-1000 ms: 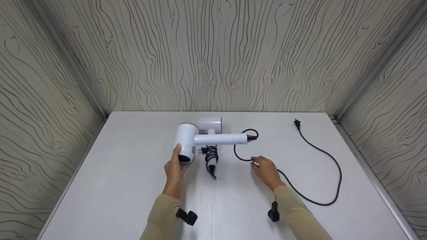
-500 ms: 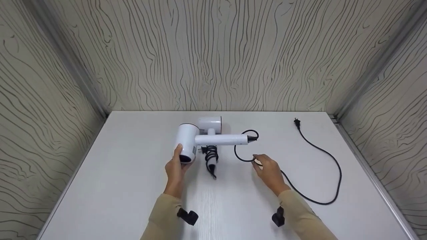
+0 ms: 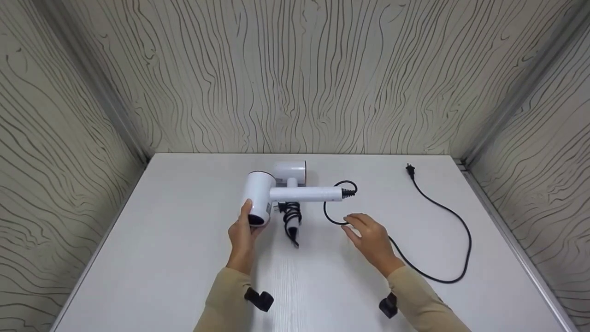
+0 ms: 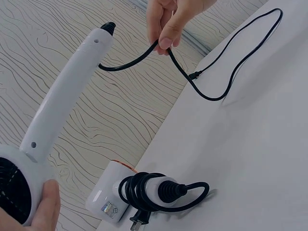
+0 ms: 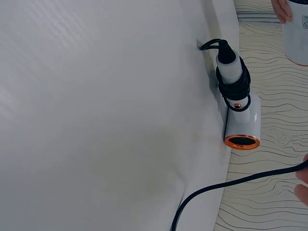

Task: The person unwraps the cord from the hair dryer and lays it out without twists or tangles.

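Observation:
A white hair dryer [image 3: 305, 193] is held up by my left hand [image 3: 240, 233], which grips its barrel with the thumb on the near side. Its handle points right and ends in a black ribbed cord sleeve. My right hand [image 3: 372, 237] pinches the black cord [image 4: 131, 64] between thumb and fingertips, a short way from the handle. Past that hand the cord sags to the tabletop and curves round to its plug [image 3: 410, 170]. In the right wrist view only some fingertips [image 5: 301, 192] of the right hand show at the edge.
Behind the held dryer a second white hair dryer [image 5: 248, 120] lies on the table, its cord [image 4: 139, 190] wound round the handle. The white tabletop [image 3: 161, 276] meets wood-patterned walls [image 3: 295, 92] at the back and sides.
The right hand has shifted slightly along the cord toward the handle, its wrist moving a little right. The left hand and the held hair dryer stay almost still.

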Motion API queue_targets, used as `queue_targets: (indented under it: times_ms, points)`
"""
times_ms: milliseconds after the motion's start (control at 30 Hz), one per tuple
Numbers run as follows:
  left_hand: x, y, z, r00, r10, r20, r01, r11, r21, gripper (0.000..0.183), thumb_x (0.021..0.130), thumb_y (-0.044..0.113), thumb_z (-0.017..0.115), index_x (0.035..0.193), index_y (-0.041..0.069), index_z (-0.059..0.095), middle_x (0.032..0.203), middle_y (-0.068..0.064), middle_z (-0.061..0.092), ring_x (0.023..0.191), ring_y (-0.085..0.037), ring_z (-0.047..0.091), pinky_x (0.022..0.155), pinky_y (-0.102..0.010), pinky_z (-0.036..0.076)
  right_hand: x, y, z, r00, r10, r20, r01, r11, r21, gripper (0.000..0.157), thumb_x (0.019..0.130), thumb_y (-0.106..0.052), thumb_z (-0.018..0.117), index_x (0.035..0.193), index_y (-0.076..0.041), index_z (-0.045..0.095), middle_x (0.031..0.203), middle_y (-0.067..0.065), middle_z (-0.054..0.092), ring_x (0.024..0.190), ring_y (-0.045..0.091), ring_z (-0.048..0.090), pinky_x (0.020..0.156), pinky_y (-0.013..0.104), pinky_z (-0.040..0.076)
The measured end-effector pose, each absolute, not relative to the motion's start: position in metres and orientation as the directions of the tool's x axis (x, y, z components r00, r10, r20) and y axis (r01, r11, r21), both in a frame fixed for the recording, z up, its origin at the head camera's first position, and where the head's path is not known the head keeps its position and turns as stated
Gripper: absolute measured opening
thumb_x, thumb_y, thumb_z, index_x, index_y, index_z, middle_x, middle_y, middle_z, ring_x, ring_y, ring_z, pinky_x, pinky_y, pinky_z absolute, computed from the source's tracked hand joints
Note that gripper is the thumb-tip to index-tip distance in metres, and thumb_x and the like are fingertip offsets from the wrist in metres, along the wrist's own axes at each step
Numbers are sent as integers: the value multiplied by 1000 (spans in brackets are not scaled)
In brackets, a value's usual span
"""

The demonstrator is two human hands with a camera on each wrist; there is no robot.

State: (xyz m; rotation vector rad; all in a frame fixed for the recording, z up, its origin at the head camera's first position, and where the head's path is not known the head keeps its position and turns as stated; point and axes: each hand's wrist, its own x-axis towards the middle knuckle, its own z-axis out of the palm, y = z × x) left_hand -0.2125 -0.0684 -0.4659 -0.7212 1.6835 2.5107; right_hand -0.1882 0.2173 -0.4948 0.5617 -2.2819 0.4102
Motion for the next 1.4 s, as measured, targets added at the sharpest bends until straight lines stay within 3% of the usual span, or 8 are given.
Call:
queue_targets:
  times_ms: [233,600,767,1067,1400]
  points:
    - [-213,-70,-467,-890,-213,-404,-294,-408,864,80,91,53,53,140,-9,37,135,-23,47,111,-23,59,94,-34,57,-191,215,-493,-608,-284,741,-525,844,-107,20,67,-4,85,84,-6,74,84,5,69,78,14,69,67,21,58]
    - [-210,-73,-466,-910,-167,-380,-304,-354,884,77,92,54,52,138,-7,41,131,-23,51,100,-18,64,90,-31,58,-204,215,-493,-687,-171,707,-438,873,-215,18,70,-5,82,85,-3,72,83,8,67,78,20,70,67,30,60]
    - [-210,-75,-467,-912,-155,-380,-318,-318,893,78,91,55,53,136,-8,43,127,-22,54,94,-15,66,88,-30,59,-208,213,-488,-736,-79,673,-372,877,-305,18,68,5,81,80,-1,68,79,11,67,74,25,68,67,36,58]
    - [-211,-80,-470,-910,-178,-375,-326,-251,911,73,90,53,55,129,-8,51,120,-19,59,88,-14,66,80,-28,60,-219,220,-487,-599,-78,797,-472,838,-274,12,71,8,77,73,1,68,68,7,63,62,18,64,56,27,54]
    - [-212,-87,-477,-901,-184,-392,-360,-184,915,78,89,58,54,132,-7,48,130,-20,54,104,-20,62,88,-29,58,-220,226,-486,-593,-37,804,-485,814,-321,7,76,1,76,77,0,70,70,9,65,66,22,67,61,27,56]
